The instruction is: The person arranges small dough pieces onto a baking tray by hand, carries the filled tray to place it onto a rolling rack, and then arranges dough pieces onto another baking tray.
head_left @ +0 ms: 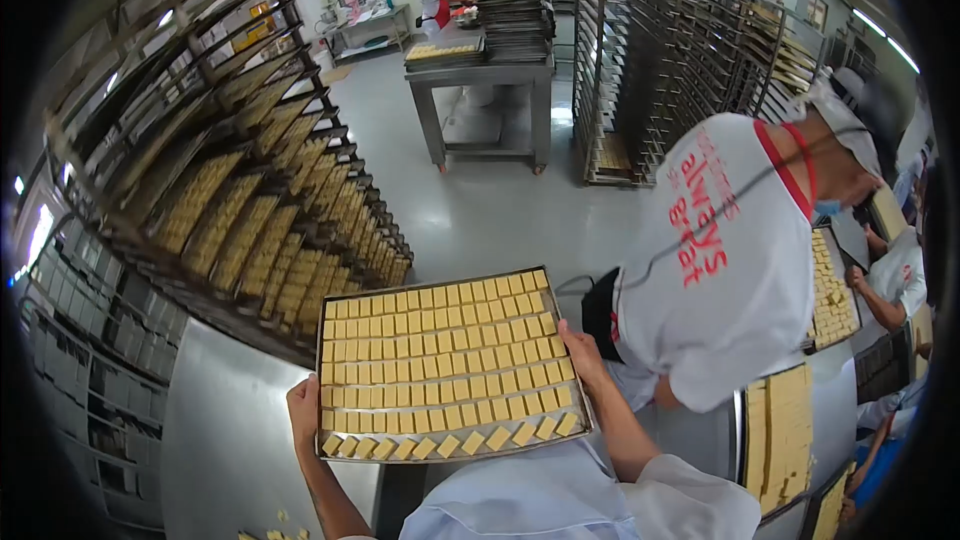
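Observation:
A metal tray point(583, 428) is held level in front of me, filled with rows of small yellow rectangular pieces point(440, 345). The pieces in the row nearest me lie at a slant. My left hand point(304, 408) grips the tray's left edge near the lower corner, its fingers partly hidden. On the right edge, my right hand point(582, 352) is closed around the rim. The tray's far left corner is close to a tall rack point(225, 115) loaded with trays of similar yellow pieces.
A metal table point(215, 420) stands at lower left. A co-worker in white point(730, 260) bends close on my right, beside more trays point(775, 430). Ahead are a steel table point(480, 70) with stacked trays, another person point(436, 0) and tall racks point(640, 60).

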{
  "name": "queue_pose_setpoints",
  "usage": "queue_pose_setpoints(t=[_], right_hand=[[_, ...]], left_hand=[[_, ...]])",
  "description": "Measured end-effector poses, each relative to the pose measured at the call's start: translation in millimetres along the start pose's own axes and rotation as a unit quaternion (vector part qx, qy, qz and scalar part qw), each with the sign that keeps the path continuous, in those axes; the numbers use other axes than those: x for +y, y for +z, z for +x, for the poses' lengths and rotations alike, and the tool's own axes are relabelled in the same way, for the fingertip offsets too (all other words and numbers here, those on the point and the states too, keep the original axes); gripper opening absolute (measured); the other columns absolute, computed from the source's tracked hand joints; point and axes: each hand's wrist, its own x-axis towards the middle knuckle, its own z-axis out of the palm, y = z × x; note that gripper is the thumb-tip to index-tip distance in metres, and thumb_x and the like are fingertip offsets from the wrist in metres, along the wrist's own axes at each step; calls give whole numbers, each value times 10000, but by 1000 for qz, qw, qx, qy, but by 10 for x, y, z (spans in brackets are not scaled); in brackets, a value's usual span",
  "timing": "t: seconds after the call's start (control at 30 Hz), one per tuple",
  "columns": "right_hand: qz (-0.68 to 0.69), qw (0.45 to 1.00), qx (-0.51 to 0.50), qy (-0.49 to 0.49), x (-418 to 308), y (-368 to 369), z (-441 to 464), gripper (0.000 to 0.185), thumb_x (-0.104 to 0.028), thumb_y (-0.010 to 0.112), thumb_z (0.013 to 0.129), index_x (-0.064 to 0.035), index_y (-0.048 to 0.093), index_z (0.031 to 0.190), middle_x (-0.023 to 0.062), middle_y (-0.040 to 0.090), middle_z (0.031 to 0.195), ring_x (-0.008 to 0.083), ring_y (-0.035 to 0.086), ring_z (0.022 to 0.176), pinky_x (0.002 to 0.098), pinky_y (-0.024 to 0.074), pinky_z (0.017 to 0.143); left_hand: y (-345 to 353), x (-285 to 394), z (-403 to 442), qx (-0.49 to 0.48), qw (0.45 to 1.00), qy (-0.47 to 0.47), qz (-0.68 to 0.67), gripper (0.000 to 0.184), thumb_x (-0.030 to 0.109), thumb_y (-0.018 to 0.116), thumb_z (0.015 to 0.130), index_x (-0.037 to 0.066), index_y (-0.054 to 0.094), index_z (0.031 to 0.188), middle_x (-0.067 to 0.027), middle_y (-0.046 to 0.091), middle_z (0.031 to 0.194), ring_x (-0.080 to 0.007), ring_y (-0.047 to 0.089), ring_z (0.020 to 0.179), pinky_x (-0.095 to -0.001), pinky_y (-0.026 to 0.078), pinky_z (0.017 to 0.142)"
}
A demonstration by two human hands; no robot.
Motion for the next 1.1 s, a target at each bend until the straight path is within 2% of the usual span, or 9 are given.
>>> queue_pose_setpoints(t=[0.03,0.13,0.23,0.33,0.47,0.53,0.63,0.83,1.1], right_hand=[[5,1000,1,-7,-130,81,162,558,-512,579,959,29,711,984,74,712,896,126,663,754,279,525,672],[41,999,-12,0,-400,221,701,509,-455,576,979,36,698,1033,76,713,917,127,667,765,281,531,679],[91,996,-6,-1,-651,381,1019,464,-408,575,991,36,688,1066,81,714,941,124,669,778,280,535,688],[126,992,11,-21,-833,299,1420,419,-365,583,994,34,684,1073,75,713,945,108,664,795,264,533,701],[142,984,57,-94,-924,117,1875,371,-311,579,998,40,682,1058,58,709,911,88,647,779,252,520,689],[148,980,83,-107,-953,10,2117,344,-277,575,998,46,681,1050,54,705,901,80,636,769,249,513,683],[164,963,158,-145,-1191,-70,2353,303,-219,577,986,61,677,1038,58,700,904,87,630,771,248,505,687],[239,911,244,-231,-1716,-329,2837,285,-178,650,920,81,667,1037,109,709,932,154,678,794,289,548,726],[258,822,363,-356,-2836,-891,3436,335,-232,656,877,79,639,1001,122,705,888,174,691,716,305,582,663]], left_hand=[[-67,-8,304,-26,997,28,67,497,378,488,1031,-29,665,807,14,609,667,-46,498,592,-249,423,547],[53,106,1046,-69,989,-16,-130,652,589,397,1006,30,677,821,1,612,651,-93,557,582,-279,447,546],[760,742,1404,46,939,-104,-324,647,626,389,990,73,651,780,8,588,622,-104,549,562,-290,456,538],[1079,738,2140,-135,897,-21,-421,636,635,389,983,100,632,741,-2,626,659,-124,583,583,-275,500,586],[2226,1406,2654,-80,893,-112,-429,625,608,447,958,42,660,1114,-133,681,1099,-238,655,931,-374,533,816],[2704,1429,2974,-137,896,-62,-418,671,568,473,935,21,558,1314,-169,578,1321,-279,595,1130,-426,498,941],[3427,1380,4045,-334,809,-139,-464,656,526,476,933,20,524,1347,-173,565,1336,-302,579,1159,-439,498,950],[5156,1795,5122,-446,745,-131,-479,634,531,421,956,47,497,1358,-144,550,1350,-300,554,1201,-469,444,1036],[7707,2913,5592,-551,635,-119,-527,624,533,403,963,67,481,1371,-131,537,1362,-299,539,1219,-474,435,1046]])
